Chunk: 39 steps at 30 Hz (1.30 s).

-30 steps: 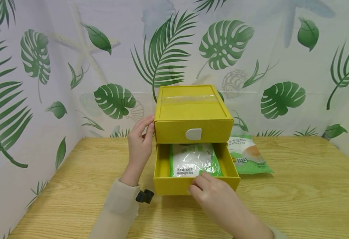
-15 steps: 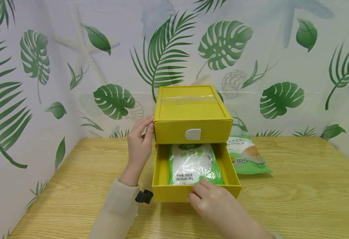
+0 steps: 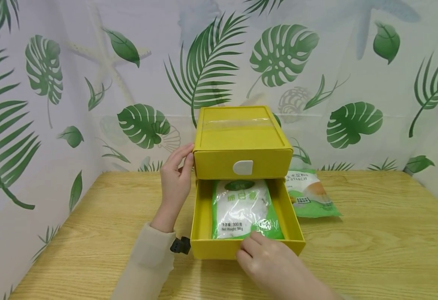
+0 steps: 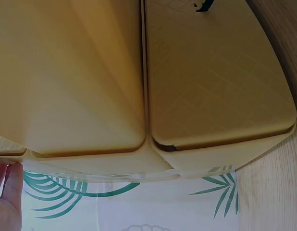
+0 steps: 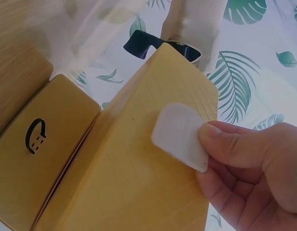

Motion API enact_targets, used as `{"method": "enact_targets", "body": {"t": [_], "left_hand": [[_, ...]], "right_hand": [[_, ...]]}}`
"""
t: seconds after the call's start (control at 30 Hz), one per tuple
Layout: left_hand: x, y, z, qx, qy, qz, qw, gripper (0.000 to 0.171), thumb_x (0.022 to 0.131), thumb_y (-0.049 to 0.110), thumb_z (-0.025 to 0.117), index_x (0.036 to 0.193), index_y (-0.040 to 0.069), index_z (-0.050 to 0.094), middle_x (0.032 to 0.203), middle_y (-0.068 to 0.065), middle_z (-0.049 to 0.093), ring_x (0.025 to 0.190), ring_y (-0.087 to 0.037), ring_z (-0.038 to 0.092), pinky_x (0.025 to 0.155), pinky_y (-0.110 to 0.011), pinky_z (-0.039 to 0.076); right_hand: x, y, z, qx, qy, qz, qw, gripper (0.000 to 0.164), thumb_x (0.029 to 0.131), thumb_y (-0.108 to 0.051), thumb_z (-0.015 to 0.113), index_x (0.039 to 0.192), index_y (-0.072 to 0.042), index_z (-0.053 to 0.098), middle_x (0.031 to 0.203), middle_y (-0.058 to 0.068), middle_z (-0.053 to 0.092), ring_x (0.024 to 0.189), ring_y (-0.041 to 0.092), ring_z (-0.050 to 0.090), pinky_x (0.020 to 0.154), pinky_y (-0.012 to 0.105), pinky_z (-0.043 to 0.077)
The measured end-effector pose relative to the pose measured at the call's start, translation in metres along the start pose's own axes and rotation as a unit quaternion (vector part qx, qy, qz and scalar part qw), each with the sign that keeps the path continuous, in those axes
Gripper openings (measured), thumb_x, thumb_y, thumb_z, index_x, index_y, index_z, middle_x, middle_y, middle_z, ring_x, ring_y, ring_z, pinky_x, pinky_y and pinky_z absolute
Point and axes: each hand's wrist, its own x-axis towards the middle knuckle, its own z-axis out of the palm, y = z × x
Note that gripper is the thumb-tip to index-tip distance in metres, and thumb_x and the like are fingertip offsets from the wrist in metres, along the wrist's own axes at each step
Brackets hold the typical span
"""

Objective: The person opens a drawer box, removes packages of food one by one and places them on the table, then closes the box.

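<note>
A yellow drawer box (image 3: pixel 243 129) stands on the table, its lower drawer (image 3: pixel 207 249) pulled out toward me. In that drawer lies a white and green sugar bag (image 3: pixel 241 208) marked 300 g. My right hand (image 3: pixel 267 262) is at the front of the drawer; in the right wrist view, its thumb and curled fingers pinch the edge of a white tab pull (image 5: pixel 179 134). The fingers of my left hand (image 3: pixel 176 183) lie against the box's left side near the upper front corner. Only its fingertips (image 4: pixel 13 175) show at the lower left of the left wrist view.
A corn starch bag (image 3: pixel 312 196) lies on the wooden table (image 3: pixel 372 250) just right of the box. The closed upper drawer has its own white tab (image 3: pixel 243 168). A leaf-print cloth (image 3: pixel 128 83) hangs behind. A black wrist band (image 3: pixel 180 245) is on my left wrist.
The lower drawer has slid out farther toward me with my right hand, baring more of the sugar bag. My left hand has stayed at the box's side.
</note>
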Motion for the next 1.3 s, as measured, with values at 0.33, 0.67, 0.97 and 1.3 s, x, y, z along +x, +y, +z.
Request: {"method": "enact_targets", "body": {"t": [0.33,0.67,0.97,1.3], "left_hand": [[0.0009,-0.0005,-0.0003,-0.001,-0.002,-0.002,1.0000,0.023,0.089,0.003,0.051,0.107,-0.006,0.060,0.110,-0.015,0.058,0.102,-0.021,0.054,0.068,-0.031,0.053],[-0.0002,-0.0009,0.0002,0.002,-0.003,-0.003,1.0000,0.023,0.089,0.004,0.051,0.107,-0.006,0.060,0.110,-0.014,0.058,0.101,-0.021,0.055,0.069,-0.027,0.052],[-0.0010,-0.0011,0.0003,-0.002,-0.004,-0.004,1.0000,0.023,0.089,0.004,0.050,0.107,-0.005,0.061,0.111,-0.014,0.058,0.102,-0.020,0.054,0.069,-0.027,0.052],[-0.0007,-0.0007,0.0005,-0.001,-0.003,-0.005,1.0000,0.023,0.089,0.004,0.051,0.108,-0.005,0.060,0.111,-0.014,0.058,0.102,-0.020,0.054,0.070,-0.026,0.052]], "right_hand": [[-0.0030,-0.0033,0.0042,-0.013,0.046,-0.036,0.998,0.024,0.075,0.004,0.034,0.066,-0.007,0.053,0.066,-0.001,0.048,0.059,0.011,0.040,0.051,0.016,0.036],[-0.0043,-0.0055,0.0011,0.006,0.014,-0.023,1.000,0.010,0.071,-0.002,0.048,0.069,-0.008,0.055,0.067,-0.001,0.049,0.061,0.010,0.041,0.051,0.014,0.036],[-0.0044,-0.0063,0.0015,0.004,0.026,-0.018,0.999,0.013,0.070,0.000,0.044,0.067,-0.008,0.054,0.066,-0.002,0.047,0.059,0.010,0.039,0.048,0.013,0.032],[-0.0052,-0.0075,-0.0050,0.022,0.011,-0.001,1.000,0.006,0.074,-0.014,0.055,0.071,-0.009,0.057,0.069,-0.004,0.051,0.061,0.008,0.042,0.049,0.012,0.036]]}}
